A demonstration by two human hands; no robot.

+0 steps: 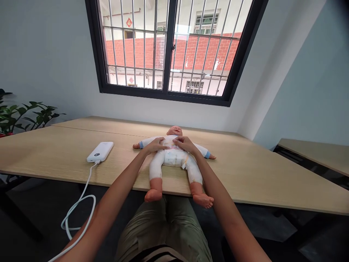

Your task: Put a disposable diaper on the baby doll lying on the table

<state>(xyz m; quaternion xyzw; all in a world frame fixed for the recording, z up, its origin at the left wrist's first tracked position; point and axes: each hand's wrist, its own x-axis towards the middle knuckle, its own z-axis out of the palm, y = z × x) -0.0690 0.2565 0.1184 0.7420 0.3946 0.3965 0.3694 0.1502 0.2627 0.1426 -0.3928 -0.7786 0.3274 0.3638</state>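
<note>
A baby doll (174, 160) in a white suit lies on its back on the wooden table (60, 153), head toward the window, feet hanging over the near edge. My left hand (156, 145) rests on the doll's chest on the left, fingers laid together over the cloth. My right hand (184, 143) sits on the chest on the right, fingertips pinched at the clothing near the neck. Both hands meet at the middle of the doll's torso.
A white power bank (100, 151) lies left of the doll, its white cable (79, 211) looping down off the table edge. A potted plant (19, 116) stands at far left. A second table (316, 153) is at right. A barred window (169, 47) is ahead.
</note>
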